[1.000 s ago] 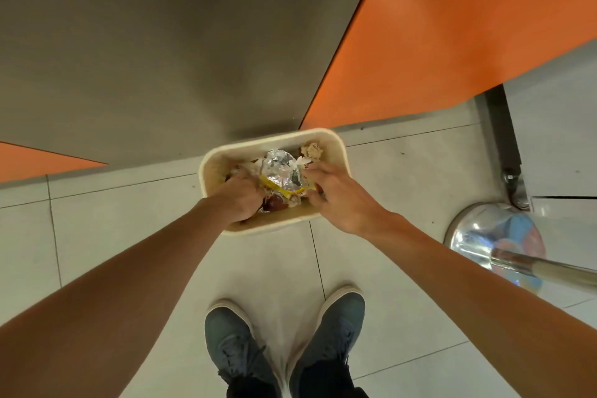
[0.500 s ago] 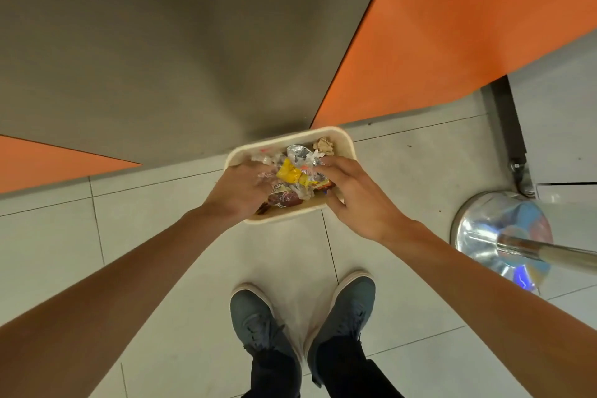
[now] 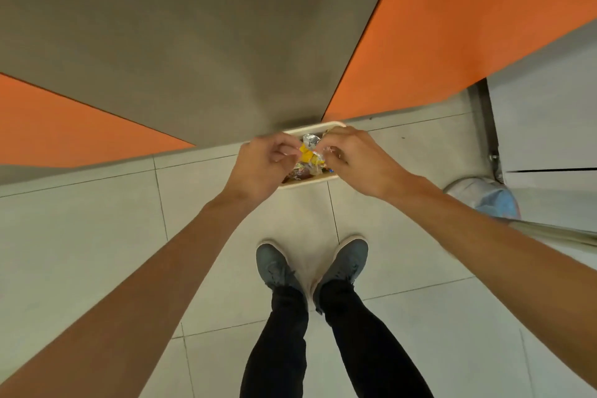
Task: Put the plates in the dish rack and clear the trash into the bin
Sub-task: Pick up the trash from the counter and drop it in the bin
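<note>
Below you lie pale floor tiles (image 3: pixel 97 236); ahead, a grey panel (image 3: pixel 193 42) sits between two orange panels (image 3: pixel 452 42), and a chrome post base (image 3: pixel 484 195) stands at your right.

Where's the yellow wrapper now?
Head view, centre: the yellow wrapper is held between the left hand and right hand, over the beige container by the grey cabinet.

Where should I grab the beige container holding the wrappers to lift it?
I'd grip the beige container by its near long rim, coming from the side of the shoes. That edge is bare and faces you; the far rim runs close along the grey panel, and the left hand and right hand, both pinching wrappers, cover the ends.
</note>
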The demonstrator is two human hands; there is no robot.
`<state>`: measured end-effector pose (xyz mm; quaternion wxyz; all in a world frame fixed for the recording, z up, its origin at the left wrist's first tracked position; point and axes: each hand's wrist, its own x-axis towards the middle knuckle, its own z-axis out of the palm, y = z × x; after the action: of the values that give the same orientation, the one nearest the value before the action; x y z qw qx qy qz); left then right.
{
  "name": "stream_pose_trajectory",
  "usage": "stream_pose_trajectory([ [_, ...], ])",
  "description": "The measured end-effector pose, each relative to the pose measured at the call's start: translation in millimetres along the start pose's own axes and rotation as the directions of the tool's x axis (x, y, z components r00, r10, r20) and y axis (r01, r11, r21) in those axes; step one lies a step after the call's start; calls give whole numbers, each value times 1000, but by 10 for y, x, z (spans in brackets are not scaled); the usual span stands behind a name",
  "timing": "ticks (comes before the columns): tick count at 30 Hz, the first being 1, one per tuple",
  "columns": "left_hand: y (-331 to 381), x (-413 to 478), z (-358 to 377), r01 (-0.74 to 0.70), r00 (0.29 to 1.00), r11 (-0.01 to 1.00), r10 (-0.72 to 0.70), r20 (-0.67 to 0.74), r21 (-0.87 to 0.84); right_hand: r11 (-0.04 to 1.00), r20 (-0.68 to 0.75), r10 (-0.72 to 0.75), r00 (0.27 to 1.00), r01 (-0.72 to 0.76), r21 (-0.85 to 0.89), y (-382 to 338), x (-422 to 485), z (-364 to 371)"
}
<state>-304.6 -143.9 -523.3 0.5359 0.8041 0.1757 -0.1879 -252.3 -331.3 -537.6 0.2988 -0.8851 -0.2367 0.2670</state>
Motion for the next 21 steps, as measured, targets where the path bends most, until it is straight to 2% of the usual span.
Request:
stream_pose_trajectory([
  [6, 647, -451, -295, -121, 989, 993, 120, -82, -13, 993, -15, -110, 994, 110, 42, -696, -212, -628],
  [10, 1220, -923, -599, -137, 986, 987, 128, -111, -81, 992, 15, -119, 993, 119, 35, -1228, -487, -1101],
  [14, 1849, -1477, -858, -155, 978, 985, 142, -153, -76, 988, 33, -153, 988, 152, 25, -1774, -858, -1549],
  [21, 2694, -2087, -1219, -237, 943, 967, 204, -262, -99, 965, -66, -260, 963, 261, 13, -2566, -1184, -2369],
])
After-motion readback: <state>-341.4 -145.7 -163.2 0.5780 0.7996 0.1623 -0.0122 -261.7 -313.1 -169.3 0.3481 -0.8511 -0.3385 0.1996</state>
